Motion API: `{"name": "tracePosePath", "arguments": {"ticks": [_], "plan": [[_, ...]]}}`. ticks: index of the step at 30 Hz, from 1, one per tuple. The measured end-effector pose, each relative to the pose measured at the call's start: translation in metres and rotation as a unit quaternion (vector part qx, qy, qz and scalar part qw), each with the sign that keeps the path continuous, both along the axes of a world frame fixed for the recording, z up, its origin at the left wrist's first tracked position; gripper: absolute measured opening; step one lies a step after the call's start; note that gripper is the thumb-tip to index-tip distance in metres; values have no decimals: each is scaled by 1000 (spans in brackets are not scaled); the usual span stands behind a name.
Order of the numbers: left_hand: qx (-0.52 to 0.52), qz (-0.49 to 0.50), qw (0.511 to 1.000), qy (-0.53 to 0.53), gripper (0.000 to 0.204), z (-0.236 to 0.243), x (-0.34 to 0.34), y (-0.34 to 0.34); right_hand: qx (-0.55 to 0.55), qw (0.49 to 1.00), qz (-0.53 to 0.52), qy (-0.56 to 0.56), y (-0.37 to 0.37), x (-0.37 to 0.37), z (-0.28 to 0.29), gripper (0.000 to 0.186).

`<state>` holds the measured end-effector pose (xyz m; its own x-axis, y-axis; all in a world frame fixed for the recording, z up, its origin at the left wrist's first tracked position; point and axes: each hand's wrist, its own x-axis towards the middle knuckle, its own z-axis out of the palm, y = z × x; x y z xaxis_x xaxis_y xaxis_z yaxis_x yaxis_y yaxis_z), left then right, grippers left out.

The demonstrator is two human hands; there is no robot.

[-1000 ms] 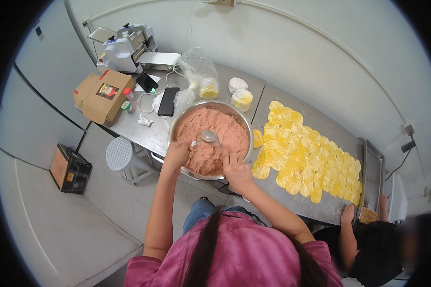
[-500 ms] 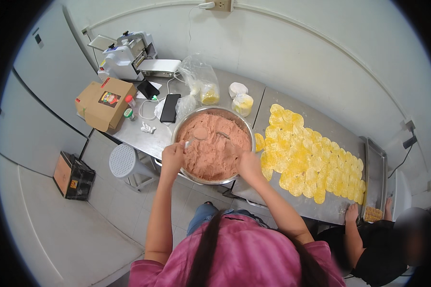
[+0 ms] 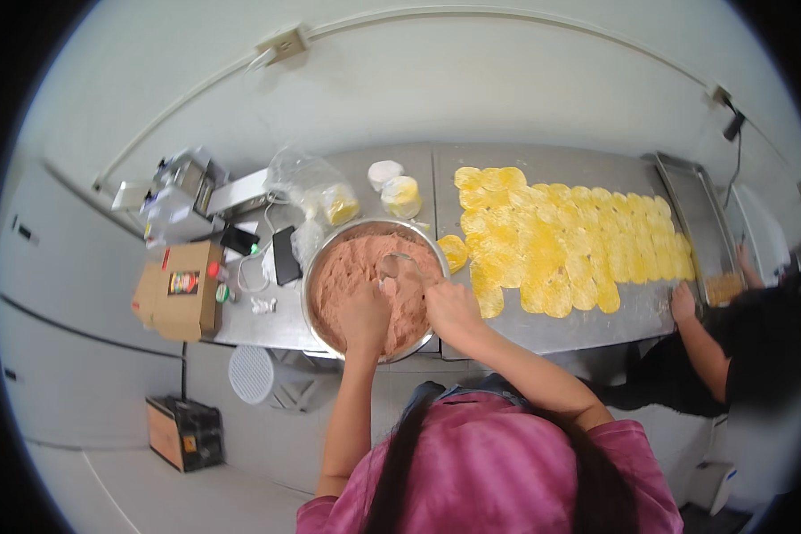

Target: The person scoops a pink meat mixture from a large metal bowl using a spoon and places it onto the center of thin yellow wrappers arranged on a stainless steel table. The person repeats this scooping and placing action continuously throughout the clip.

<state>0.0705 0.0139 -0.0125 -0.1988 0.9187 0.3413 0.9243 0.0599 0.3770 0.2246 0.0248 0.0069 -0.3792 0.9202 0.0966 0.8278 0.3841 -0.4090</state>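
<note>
A large steel bowl (image 3: pixel 315 331) stands at the table's front edge, full of pink ground meat paste (image 3: pixel 347 262). Over the left part of the paste my left hand (image 3: pixel 365 313) is closed on a spoon (image 3: pixel 388 286), mostly hidden by the hand and paste. My right hand (image 3: pixel 455 311) is closed at the bowl's right side, holding a second spoon (image 3: pixel 402 260) whose bowl end lies over the middle. The two spoon ends are close together; whether they touch I cannot tell. Yellow round dough wrappers (image 3: pixel 543 240) lie overlapping in rows to the right.
Behind the bowl are stacked wrappers (image 3: pixel 401 198) and a plastic bag (image 3: pixel 316 182). A phone (image 3: pixel 286 255), a cardboard box (image 3: pixel 182 294) and a machine (image 3: pixel 182 196) stand left. A metal tray (image 3: pixel 694 209) lies far right, near another person's hand (image 3: pixel 683 303). A stool (image 3: pixel 253 374) stands below.
The view has turned, so the scene sits differently. My left hand has moved from the bowl's left rim inward over the paste, and the two spoons have come together.
</note>
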Motion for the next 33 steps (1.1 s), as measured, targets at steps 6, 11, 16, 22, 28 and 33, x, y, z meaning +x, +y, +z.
{"name": "tracePosePath", "arguments": {"ticks": [6,11,16,22,28,33], "plan": [[-14,-1,1000,15,24,-3,2,18,37,998,-55,22,2,21,-11,13],[-19,-38,998,35,24,2,16,23,30,998,-60,7,7,13,-30,14],[16,-51,998,44,24,-5,12,21,14,1000,-16,17,9,32,-16,25],[-15,-61,996,56,24,-1,33,25,12,996,-83,22,13,32,-27,21],[-84,-102,988,78,18,-1,45,21,-160,964,13,210,66,75,-73,18],[-123,-83,986,76,17,-5,46,24,-514,671,-29,534,47,144,-14,19]]}}
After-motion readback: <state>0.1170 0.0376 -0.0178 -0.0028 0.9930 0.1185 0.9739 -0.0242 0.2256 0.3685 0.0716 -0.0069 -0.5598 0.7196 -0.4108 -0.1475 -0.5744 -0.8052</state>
